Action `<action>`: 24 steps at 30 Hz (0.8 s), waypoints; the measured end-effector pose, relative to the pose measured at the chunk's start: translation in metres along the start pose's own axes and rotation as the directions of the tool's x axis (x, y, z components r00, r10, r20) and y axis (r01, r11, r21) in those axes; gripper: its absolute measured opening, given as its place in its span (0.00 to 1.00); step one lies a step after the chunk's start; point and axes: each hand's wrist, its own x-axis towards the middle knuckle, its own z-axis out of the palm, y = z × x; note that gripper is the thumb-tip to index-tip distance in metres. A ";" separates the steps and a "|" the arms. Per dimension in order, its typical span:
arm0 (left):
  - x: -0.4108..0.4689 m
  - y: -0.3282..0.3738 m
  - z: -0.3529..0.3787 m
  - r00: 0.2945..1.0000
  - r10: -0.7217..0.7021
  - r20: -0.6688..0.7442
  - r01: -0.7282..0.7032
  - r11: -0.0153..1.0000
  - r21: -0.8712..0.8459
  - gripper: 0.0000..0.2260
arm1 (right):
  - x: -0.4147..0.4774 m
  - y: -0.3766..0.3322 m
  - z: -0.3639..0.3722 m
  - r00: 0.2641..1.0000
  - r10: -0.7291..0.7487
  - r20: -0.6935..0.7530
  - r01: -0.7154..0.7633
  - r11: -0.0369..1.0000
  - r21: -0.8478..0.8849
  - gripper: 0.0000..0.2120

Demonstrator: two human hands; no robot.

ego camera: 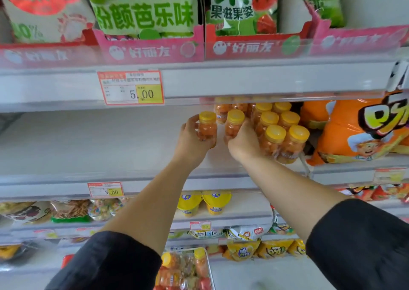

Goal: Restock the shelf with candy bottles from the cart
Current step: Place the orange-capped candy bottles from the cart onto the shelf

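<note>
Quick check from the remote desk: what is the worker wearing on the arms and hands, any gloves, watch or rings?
Both arms wear dark, near-black long sleeves pushed up, leaving the forearms bare. The left hand and right hand are bare: no gloves. No watch, bracelet or rings are visible on the wrists or fingers.

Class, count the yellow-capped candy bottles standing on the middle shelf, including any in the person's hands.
10 clearly visible: one in the left hand, one in the right hand, six in the block right of them, two behind. More may be hidden.
</note>
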 end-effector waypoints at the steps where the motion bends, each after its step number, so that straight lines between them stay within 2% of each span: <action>1: 0.002 -0.002 0.001 1.000 0.000 -0.001 0.000 1.000 0.022 0.35 | -0.005 0.000 -0.003 1.000 0.001 0.008 -0.001 1.000 -0.008 0.30; 4: 0.004 -0.006 0.003 1.000 0.007 -0.007 -0.007 0.995 0.101 0.32 | -0.042 -0.005 -0.021 0.988 -0.029 0.151 0.045 0.994 -0.099 0.33; 6: 0.004 -0.008 0.001 1.000 0.021 0.006 -0.022 0.984 0.179 0.28 | -0.065 -0.006 -0.030 0.953 -0.088 0.291 0.145 0.973 -0.180 0.29; 9: 0.007 -0.014 -0.003 0.999 0.037 0.018 -0.040 0.967 0.253 0.24 | -0.072 -0.005 -0.028 0.918 -0.229 0.324 0.326 0.900 -0.289 0.17; 11: 0.009 -0.015 -0.004 0.999 0.043 0.026 -0.049 0.958 0.283 0.25 | -0.066 -0.004 -0.024 0.905 -0.288 0.312 0.399 0.829 -0.392 0.13; 14: 0.010 -0.013 -0.003 0.998 0.054 0.034 -0.061 0.951 0.302 0.26 | -0.059 0.000 -0.021 0.916 -0.279 0.287 0.388 0.797 -0.462 0.14; 24: 0.024 0.002 0.023 0.999 0.049 0.013 -0.050 0.969 0.241 0.24 | -0.050 0.001 -0.015 0.936 -0.243 0.256 0.334 0.844 -0.420 0.17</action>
